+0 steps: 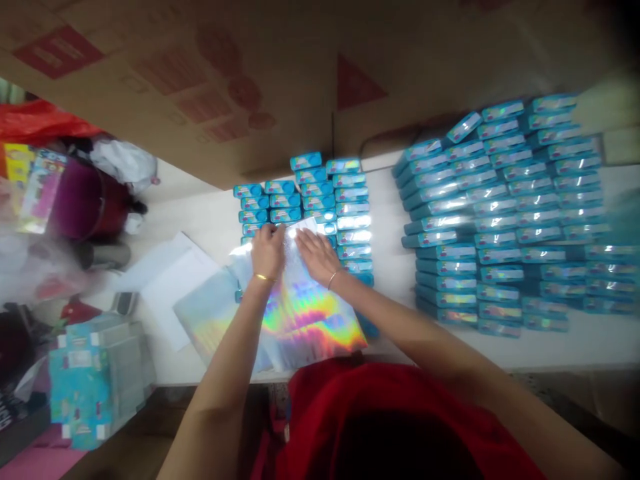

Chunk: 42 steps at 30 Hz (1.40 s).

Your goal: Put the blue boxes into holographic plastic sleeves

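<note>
A shiny holographic sheet point(305, 327) with rainbow reflections lies in front of me, over part of the rows of small teal boxes point(286, 215). My left hand point(267, 253) is closed, its fingers bent in a pinch at the sheet's upper part; the fingertips are partly hidden. Close beside it, my right hand point(319, 257) lies flat with fingers stretched out, pressing on the same sheet near its far end. Another silvery sheet point(197, 319) sticks out from under it on the left.
Many more teal boxes point(500, 220) stand in rows on the white table at the right. Large cardboard cartons point(280, 87) rise behind the table. White papers point(177, 287) lie to the left, with flattened teal cartons point(83, 380) at the table's left end and a purple bin point(83, 197) beyond.
</note>
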Each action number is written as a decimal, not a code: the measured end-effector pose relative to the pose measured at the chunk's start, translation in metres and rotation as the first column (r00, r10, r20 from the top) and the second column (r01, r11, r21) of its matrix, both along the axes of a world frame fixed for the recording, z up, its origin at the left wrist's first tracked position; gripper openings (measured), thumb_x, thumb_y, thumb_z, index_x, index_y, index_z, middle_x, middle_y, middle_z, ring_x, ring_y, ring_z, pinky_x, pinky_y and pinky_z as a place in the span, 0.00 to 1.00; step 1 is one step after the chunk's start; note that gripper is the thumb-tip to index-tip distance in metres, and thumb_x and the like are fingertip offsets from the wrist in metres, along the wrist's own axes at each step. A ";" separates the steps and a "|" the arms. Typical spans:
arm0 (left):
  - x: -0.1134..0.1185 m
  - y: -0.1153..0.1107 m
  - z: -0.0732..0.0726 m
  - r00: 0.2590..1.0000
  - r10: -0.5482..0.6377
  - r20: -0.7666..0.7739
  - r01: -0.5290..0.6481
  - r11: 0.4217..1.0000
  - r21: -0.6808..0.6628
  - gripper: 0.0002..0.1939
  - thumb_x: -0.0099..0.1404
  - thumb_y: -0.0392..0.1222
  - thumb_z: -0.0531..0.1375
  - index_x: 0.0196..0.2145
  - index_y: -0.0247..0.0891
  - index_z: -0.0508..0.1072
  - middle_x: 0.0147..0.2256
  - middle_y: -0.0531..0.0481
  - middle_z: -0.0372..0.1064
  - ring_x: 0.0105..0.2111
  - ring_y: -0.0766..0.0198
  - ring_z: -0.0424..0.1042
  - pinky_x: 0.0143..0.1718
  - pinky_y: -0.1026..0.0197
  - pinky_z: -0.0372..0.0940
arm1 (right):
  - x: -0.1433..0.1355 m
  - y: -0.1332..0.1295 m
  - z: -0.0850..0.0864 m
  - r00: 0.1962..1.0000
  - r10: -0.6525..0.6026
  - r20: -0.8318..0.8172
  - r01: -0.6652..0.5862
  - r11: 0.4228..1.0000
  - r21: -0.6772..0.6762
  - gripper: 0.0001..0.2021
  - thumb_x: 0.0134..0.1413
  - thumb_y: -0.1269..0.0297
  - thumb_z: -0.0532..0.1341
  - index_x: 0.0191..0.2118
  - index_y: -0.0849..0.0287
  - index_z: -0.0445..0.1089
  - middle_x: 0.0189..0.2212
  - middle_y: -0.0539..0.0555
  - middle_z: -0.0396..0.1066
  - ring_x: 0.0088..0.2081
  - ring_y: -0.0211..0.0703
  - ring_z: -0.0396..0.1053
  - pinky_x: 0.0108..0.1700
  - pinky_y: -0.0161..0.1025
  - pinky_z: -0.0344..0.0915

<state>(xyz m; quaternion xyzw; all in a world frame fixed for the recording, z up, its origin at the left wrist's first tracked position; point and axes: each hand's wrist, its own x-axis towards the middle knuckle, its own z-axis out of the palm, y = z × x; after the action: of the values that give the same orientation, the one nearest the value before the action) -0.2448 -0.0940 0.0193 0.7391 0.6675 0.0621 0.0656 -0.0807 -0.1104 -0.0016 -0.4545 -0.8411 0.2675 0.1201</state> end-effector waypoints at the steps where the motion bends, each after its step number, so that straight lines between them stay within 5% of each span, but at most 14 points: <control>1: 0.002 0.001 0.001 1.000 -0.015 -0.011 0.015 1.000 0.001 0.19 0.70 0.41 0.45 0.52 0.40 0.70 0.46 0.39 0.66 0.44 0.51 0.63 0.45 0.51 0.57 | 0.001 0.000 0.000 1.000 -0.002 -0.006 0.002 1.000 0.000 0.26 0.60 0.78 0.46 0.65 0.66 0.53 0.67 0.58 0.48 0.68 0.49 0.43 0.67 0.52 0.41; 12: 0.004 -0.015 -0.001 0.996 -0.066 0.068 0.067 0.998 -0.005 0.18 0.70 0.41 0.46 0.52 0.39 0.69 0.51 0.38 0.65 0.48 0.51 0.62 0.48 0.50 0.56 | 0.006 0.002 0.008 0.994 -0.034 -0.100 0.029 0.998 -0.058 0.25 0.64 0.70 0.46 0.65 0.65 0.53 0.66 0.59 0.50 0.67 0.47 0.44 0.67 0.50 0.41; 17: 0.003 0.001 -0.005 0.986 -0.003 0.168 -0.005 0.999 0.042 0.17 0.68 0.42 0.49 0.48 0.37 0.72 0.50 0.38 0.64 0.50 0.51 0.61 0.51 0.49 0.55 | 0.007 0.001 0.008 0.987 -0.059 -0.151 0.049 0.996 -0.074 0.26 0.63 0.70 0.48 0.66 0.63 0.50 0.66 0.59 0.51 0.67 0.46 0.44 0.67 0.51 0.41; 22: 0.006 0.012 -0.002 0.992 -0.039 0.120 0.036 0.999 0.023 0.12 0.67 0.39 0.50 0.38 0.39 0.74 0.48 0.39 0.67 0.47 0.50 0.62 0.48 0.48 0.55 | 0.007 0.000 0.006 0.983 -0.065 -0.172 0.053 0.996 -0.072 0.25 0.62 0.71 0.48 0.65 0.64 0.53 0.65 0.60 0.51 0.67 0.46 0.44 0.67 0.52 0.41; 29: 0.010 0.000 -0.003 0.995 -0.077 0.058 0.074 0.996 0.057 0.12 0.68 0.40 0.49 0.38 0.37 0.72 0.47 0.39 0.69 0.45 0.51 0.64 0.45 0.50 0.55 | 0.007 -0.002 0.005 0.981 -0.073 -0.181 0.063 0.996 -0.059 0.24 0.62 0.71 0.49 0.64 0.66 0.55 0.65 0.59 0.52 0.67 0.47 0.45 0.67 0.50 0.41; 32: 0.011 -0.018 0.005 0.985 -0.112 0.134 0.105 0.993 0.054 0.11 0.68 0.40 0.49 0.38 0.37 0.71 0.46 0.39 0.69 0.44 0.53 0.65 0.45 0.51 0.57 | 0.006 -0.001 0.003 0.974 -0.088 -0.210 0.075 0.995 -0.069 0.25 0.61 0.72 0.48 0.64 0.65 0.54 0.65 0.59 0.53 0.67 0.46 0.45 0.67 0.51 0.41; 35: 0.018 -0.046 0.030 0.959 -0.071 0.273 0.061 0.997 0.046 0.08 0.67 0.42 0.53 0.35 0.38 0.70 0.39 0.43 0.72 0.40 0.56 0.67 0.45 0.52 0.58 | 0.009 0.003 0.005 0.953 -0.113 -0.280 0.085 0.990 -0.111 0.25 0.62 0.72 0.46 0.64 0.64 0.54 0.64 0.60 0.55 0.66 0.45 0.48 0.67 0.51 0.44; 38: 0.035 -0.075 0.067 0.824 0.160 0.544 -0.240 0.968 0.079 0.07 0.64 0.44 0.58 0.31 0.39 0.68 0.32 0.49 0.70 0.36 0.61 0.69 0.43 0.55 0.61 | 0.018 0.002 0.021 0.866 -0.232 -0.443 0.171 0.970 -0.173 0.22 0.65 0.64 0.44 0.61 0.65 0.58 0.61 0.62 0.58 0.64 0.45 0.52 0.65 0.47 0.49; 40: 0.049 -0.090 0.089 0.575 0.313 0.756 -0.454 0.891 -0.024 0.07 0.61 0.45 0.60 0.31 0.39 0.68 0.31 0.51 0.68 0.34 0.63 0.70 0.40 0.58 0.63 | 0.029 -0.009 0.038 0.749 -0.367 -0.552 0.264 0.929 -0.259 0.23 0.66 0.55 0.44 0.56 0.63 0.63 0.58 0.62 0.62 0.61 0.46 0.56 0.63 0.46 0.53; 42: 0.063 -0.100 0.103 0.302 0.394 0.868 -0.524 0.829 -0.195 0.09 0.59 0.45 0.62 0.31 0.39 0.67 0.30 0.53 0.68 0.32 0.65 0.71 0.38 0.60 0.65 | 0.042 -0.028 0.056 0.637 -0.490 -0.595 0.273 0.865 -0.421 0.25 0.64 0.47 0.45 0.50 0.60 0.68 0.51 0.59 0.68 0.55 0.46 0.64 0.59 0.45 0.59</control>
<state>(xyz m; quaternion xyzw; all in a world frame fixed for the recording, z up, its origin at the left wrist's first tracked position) -0.1813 -0.1941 0.1221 0.3759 0.7101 0.4930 0.3340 -0.0391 -0.1386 0.0539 -0.5044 -0.5698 0.5047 0.4076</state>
